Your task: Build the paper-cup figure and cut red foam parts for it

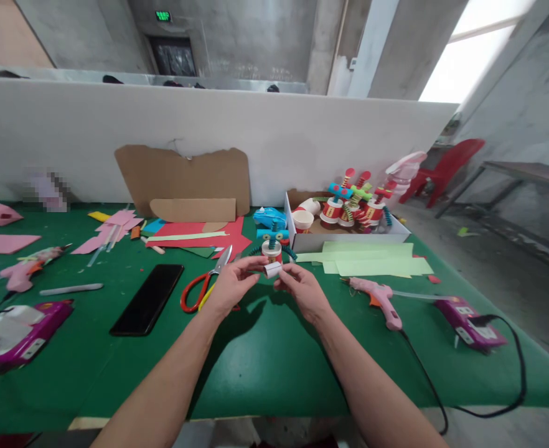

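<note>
Between my two hands is a small curled piece of white paper (273, 269), held over the table. The fingertips of my left hand (237, 283) are on its left end. My right hand (301, 289) pinches its right side. Just behind it stands a paper-cup figure (271, 249) with a blue rolled head, round eyes and dark green folded-paper arms; the paper and my fingers cover its lower part. Red-handled scissors (204, 286) lie beside my left hand, partly hidden by it, and a yellow-handled tool shows there too.
A white box (349, 241) holds several similar cup figures. Pale green paper (372, 258) lies before it. A pink glue gun (380, 298) and purple power strip (470, 323) are on the right. To the left are a black phone (147, 300), another glue gun (25, 270) and red paper (190, 235).
</note>
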Demonstrator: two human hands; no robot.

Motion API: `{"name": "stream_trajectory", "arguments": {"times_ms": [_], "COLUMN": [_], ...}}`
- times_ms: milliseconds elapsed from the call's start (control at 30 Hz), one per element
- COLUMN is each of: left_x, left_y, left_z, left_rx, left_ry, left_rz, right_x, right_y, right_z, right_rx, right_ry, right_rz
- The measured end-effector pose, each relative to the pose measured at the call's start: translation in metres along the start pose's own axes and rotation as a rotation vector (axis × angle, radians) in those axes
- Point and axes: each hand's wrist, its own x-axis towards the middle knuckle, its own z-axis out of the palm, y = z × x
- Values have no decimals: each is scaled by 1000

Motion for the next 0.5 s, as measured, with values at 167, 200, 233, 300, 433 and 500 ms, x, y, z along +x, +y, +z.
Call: {"name": "stream_trajectory", "arguments": {"times_ms": [167, 200, 233, 300, 433, 500], "left_x": [-3, -3, -4, -5, -6, -7], "left_y": [-6, -7, -7, -7, -8, -9], "left_z": [4, 5, 5, 5, 7, 8], "left_rx": [224, 277, 319, 372, 430, 433], "left_ry": [60, 77, 90, 107, 107, 103], "left_rz": [31, 57, 86, 149, 239, 259], "right_x": [-2, -2, -3, -3, -3, -3], "right_y": [-1, -1, -1, -2, -1, -1], "right_z": [0, 0, 0, 0, 0, 0], "right_rx": [65, 62, 57, 51, 55, 64], "right_ry": [-66, -69, -68, -58, -53, -54], "right_rz": [46, 49, 49, 45, 45, 46]}}
